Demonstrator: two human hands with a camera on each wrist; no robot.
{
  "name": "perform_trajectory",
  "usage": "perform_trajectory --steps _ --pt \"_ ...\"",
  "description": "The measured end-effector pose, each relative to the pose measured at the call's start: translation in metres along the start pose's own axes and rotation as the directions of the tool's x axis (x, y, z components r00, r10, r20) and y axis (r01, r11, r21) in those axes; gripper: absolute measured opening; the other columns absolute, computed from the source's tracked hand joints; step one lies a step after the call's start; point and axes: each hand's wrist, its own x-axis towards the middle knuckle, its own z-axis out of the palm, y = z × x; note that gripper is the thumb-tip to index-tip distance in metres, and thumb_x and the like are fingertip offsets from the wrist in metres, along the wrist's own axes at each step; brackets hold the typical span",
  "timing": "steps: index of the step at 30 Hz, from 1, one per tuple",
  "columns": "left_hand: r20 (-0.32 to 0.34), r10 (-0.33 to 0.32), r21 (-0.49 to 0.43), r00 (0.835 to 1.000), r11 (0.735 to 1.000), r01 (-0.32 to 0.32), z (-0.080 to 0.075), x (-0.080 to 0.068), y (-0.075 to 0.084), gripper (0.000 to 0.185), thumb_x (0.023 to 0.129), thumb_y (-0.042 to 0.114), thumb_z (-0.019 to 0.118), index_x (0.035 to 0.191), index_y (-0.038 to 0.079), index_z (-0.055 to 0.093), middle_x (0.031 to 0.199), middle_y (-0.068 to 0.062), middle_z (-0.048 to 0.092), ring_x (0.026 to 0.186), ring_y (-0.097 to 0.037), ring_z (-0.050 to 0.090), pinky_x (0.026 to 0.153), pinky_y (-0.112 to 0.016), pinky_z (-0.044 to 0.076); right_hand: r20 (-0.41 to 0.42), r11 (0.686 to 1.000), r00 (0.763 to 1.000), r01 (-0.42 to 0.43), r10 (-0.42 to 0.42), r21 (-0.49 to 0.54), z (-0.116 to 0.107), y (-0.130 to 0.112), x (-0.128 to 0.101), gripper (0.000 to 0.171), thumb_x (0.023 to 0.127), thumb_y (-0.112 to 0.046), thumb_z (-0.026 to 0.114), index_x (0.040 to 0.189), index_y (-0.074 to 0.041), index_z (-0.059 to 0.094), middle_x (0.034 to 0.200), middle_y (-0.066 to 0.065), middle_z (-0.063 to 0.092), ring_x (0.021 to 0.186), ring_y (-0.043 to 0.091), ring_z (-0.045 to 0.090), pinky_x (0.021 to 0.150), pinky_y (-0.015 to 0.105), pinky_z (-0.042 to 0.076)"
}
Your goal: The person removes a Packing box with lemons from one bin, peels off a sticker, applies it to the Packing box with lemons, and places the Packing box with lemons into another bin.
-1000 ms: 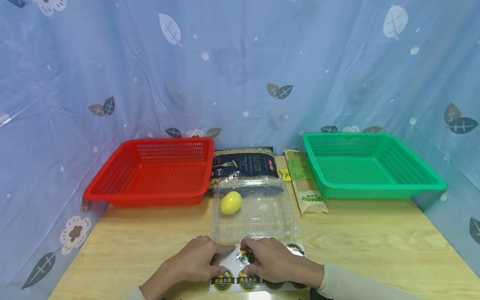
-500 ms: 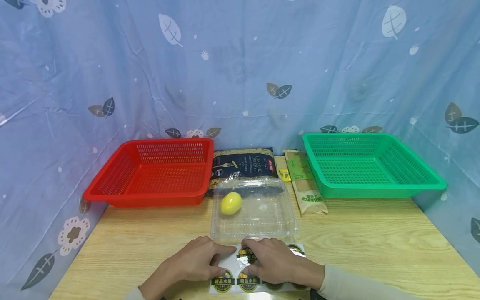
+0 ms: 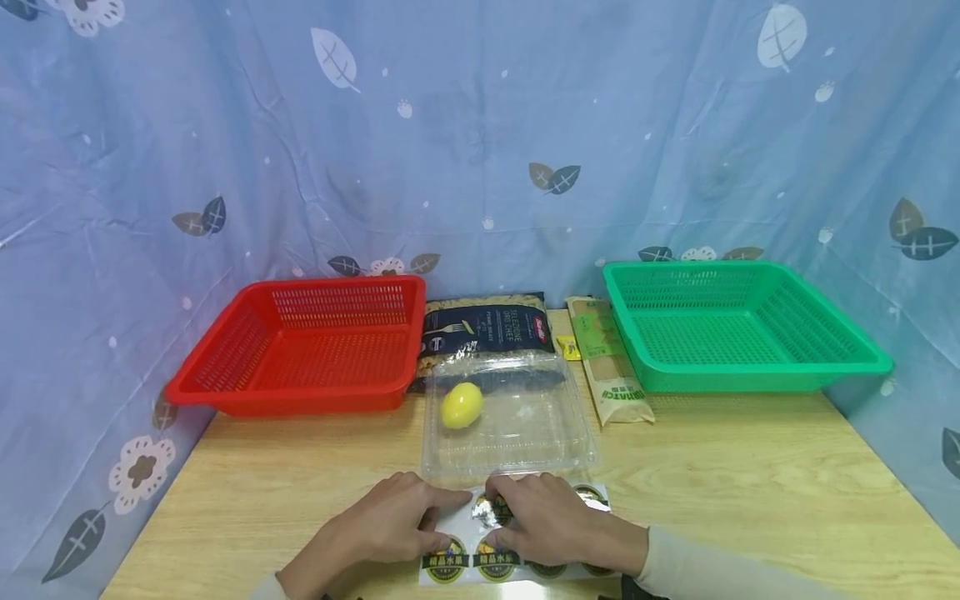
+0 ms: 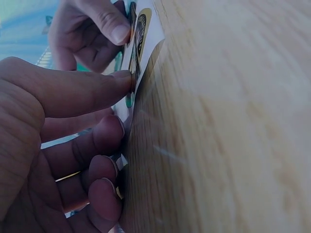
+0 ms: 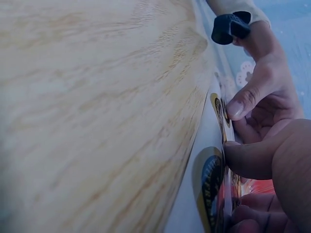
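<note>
A white sticker sheet (image 3: 457,521) with round black-and-gold fruit labels lies on the table's near side. My left hand (image 3: 393,518) rests on its left part, index finger stretched along the back edge and thumb on a front-row label. My right hand (image 3: 551,521) is just to the right, bent over the sheet with its thumb at a front-row label and its index finger at a back-row one. In the left wrist view the left thumb (image 4: 109,87) presses the sheet near its slightly lifted edge. In the right wrist view the right thumb (image 5: 248,158) touches a label.
Behind the hands stands a clear plastic box (image 3: 517,425) with a yellow lemon (image 3: 461,406). Farther back lie a pasta bag (image 3: 487,329), a small yellow packet (image 3: 569,347) and a long paper package (image 3: 609,358). A red basket (image 3: 300,396) stands left, a green basket (image 3: 757,379) right.
The head view has shifted slightly. Both hands stay in place on the sticker sheet, with the right index finger moving only a trace.
</note>
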Motion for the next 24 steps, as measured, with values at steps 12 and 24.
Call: perform_trajectory --steps 12,24 --pt "0.003 0.003 0.033 1.0 0.999 -0.003 0.0005 0.0018 -0.0011 0.054 0.084 0.029 0.082 0.136 0.028 0.066 0.057 0.02 0.045 0.052 0.003 0.041 0.05 -0.02 0.033 -0.063 0.998 0.998 0.003 -0.007 -0.066 0.0027 0.001 -0.0011 0.055 0.087 -0.05 0.076 0.121 -0.008 0.062 0.089 -0.001 0.073 0.072 0.007 0.066 0.057 0.026 0.05" --pt "0.019 -0.003 0.049 1.0 0.999 0.002 0.0013 0.0009 -0.0002 0.056 0.084 0.03 0.082 0.138 0.027 0.065 0.055 0.019 0.042 0.051 0.003 0.037 0.047 -0.02 0.029 -0.024 0.999 0.999 -0.027 0.028 0.034 0.0041 0.0041 -0.001 0.049 0.088 -0.045 0.077 0.114 -0.005 0.065 0.07 -0.011 0.063 0.056 -0.004 0.049 0.055 0.02 0.046"
